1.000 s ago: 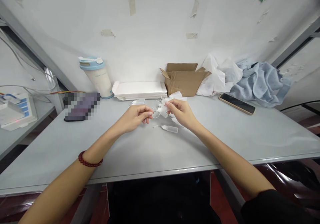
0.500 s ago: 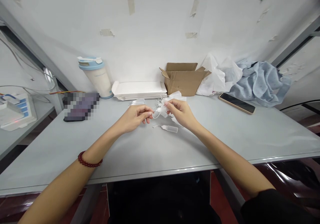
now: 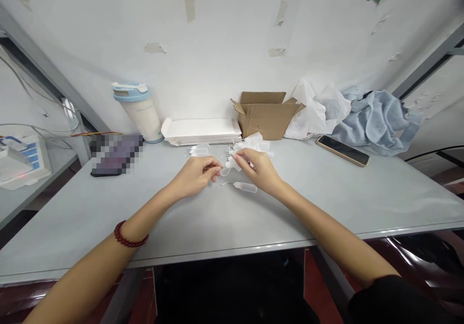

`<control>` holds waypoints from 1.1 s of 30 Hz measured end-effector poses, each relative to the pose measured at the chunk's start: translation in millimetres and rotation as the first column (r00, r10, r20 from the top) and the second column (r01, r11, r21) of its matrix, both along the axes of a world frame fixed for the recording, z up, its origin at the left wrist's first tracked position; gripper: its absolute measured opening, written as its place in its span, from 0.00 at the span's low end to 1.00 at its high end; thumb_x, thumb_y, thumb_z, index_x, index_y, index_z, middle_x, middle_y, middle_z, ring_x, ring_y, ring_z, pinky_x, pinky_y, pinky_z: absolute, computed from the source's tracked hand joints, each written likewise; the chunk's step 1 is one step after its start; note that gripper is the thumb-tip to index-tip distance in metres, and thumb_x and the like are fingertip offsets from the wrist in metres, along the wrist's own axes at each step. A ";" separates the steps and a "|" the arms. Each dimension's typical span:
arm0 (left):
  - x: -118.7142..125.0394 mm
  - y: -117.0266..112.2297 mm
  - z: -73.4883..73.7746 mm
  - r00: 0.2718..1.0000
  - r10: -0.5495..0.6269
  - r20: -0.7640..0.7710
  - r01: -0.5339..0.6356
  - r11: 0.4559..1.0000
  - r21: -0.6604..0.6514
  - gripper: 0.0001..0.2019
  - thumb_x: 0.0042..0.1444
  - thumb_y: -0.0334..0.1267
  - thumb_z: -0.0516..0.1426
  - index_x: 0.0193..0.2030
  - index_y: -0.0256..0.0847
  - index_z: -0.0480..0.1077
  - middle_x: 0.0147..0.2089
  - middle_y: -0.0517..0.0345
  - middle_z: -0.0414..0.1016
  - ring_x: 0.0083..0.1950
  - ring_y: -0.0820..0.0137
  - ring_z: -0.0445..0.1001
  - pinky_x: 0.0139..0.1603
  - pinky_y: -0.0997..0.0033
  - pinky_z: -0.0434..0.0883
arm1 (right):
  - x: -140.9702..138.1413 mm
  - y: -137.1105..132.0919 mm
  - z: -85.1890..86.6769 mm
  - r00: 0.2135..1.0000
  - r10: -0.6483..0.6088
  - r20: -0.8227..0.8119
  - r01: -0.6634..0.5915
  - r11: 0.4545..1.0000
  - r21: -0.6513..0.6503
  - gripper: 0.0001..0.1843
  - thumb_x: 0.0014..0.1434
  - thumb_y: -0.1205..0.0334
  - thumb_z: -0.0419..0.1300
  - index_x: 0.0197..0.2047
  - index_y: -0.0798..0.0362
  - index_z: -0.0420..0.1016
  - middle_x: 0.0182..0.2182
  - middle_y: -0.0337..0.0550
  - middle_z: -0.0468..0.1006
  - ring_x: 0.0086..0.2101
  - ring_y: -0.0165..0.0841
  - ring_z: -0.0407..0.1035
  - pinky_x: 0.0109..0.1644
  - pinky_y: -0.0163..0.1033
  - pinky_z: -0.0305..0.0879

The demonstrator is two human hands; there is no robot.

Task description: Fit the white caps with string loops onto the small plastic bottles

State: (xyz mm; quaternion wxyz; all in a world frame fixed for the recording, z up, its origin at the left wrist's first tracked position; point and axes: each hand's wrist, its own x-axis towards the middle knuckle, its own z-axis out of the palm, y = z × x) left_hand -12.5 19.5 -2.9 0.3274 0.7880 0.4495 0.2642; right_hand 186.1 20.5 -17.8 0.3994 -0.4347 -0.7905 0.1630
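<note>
Over the middle of the table, my right hand (image 3: pixel 259 172) pinches a small white plastic squeeze bottle (image 3: pixel 229 163) near its top; its body is mostly hidden behind my fingers. A thin white strap curves from the bottle towards my left hand (image 3: pixel 197 175). That hand's thumb and forefinger are pinched together at the bottle's thin tip; exactly what lies between them is too small to see. Below the hands a similar bottle (image 3: pixel 245 187) lies on its side, its strap pointing left. Behind my right hand is a pile of such bottles (image 3: pixel 255 143), with several more (image 3: pixel 199 150) behind my left hand.
Along the wall stand a blue-lidded tumbler (image 3: pixel 139 114), a stack of flat white boxes (image 3: pixel 201 130), an open cardboard box (image 3: pixel 263 119), a white plastic bag (image 3: pixel 313 109) and blue cloth (image 3: pixel 380 121). Phones lie at right (image 3: pixel 343 150) and left (image 3: pixel 116 155).
My right hand has shifted slightly left and down with the bottle. My left hand has moved down a little, its fingers still pinched. The lying bottle keeps its place.
</note>
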 end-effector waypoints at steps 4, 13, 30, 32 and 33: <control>1.8 -1.6 -0.2 1.000 0.008 -0.011 -0.008 1.000 0.020 0.08 0.57 0.36 0.52 0.32 0.38 0.71 0.28 0.58 0.75 0.29 0.70 0.74 0.30 0.73 0.69 | -0.5 0.6 -4.2 1.000 -0.014 0.010 0.014 1.000 -0.009 0.16 0.65 0.55 0.48 0.34 0.55 0.72 0.26 0.42 0.73 0.27 0.30 0.63 0.33 0.35 0.57; 1.9 -3.0 -1.4 1.000 0.016 -0.025 -0.016 1.000 0.011 0.09 0.57 0.38 0.51 0.31 0.39 0.71 0.30 0.57 0.77 0.30 0.69 0.75 0.30 0.72 0.68 | -3.6 0.9 -10.2 1.000 0.011 0.013 -0.011 1.000 -0.013 0.16 0.65 0.55 0.48 0.36 0.55 0.71 0.26 0.43 0.73 0.27 0.30 0.63 0.33 0.36 0.57; -4.1 0.6 10.2 0.998 0.034 0.055 -0.030 0.996 -0.085 0.13 0.58 0.44 0.53 0.35 0.37 0.73 0.33 0.55 0.77 0.30 0.70 0.75 0.33 0.71 0.70 | -0.9 -2.4 2.0 0.987 -0.039 -0.153 0.020 0.992 -0.121 0.19 0.64 0.50 0.49 0.32 0.54 0.72 0.23 0.40 0.72 0.26 0.29 0.65 0.30 0.34 0.58; -2.9 -0.6 9.3 0.997 0.045 0.066 -0.039 0.995 -0.091 0.12 0.58 0.43 0.54 0.33 0.37 0.72 0.32 0.55 0.77 0.30 0.70 0.75 0.32 0.71 0.70 | -1.3 -2.9 2.2 0.987 -0.044 -0.156 0.023 0.991 -0.131 0.19 0.64 0.50 0.49 0.31 0.54 0.72 0.23 0.39 0.72 0.26 0.29 0.65 0.31 0.34 0.58; -2.2 -1.5 9.1 0.996 0.048 0.073 -0.041 0.995 -0.095 0.12 0.57 0.43 0.54 0.32 0.37 0.72 0.31 0.56 0.77 0.29 0.70 0.75 0.32 0.71 0.70 | -1.8 -3.4 1.9 0.986 -0.048 -0.158 0.026 0.990 -0.137 0.19 0.64 0.50 0.49 0.31 0.54 0.72 0.22 0.39 0.72 0.26 0.29 0.65 0.30 0.34 0.57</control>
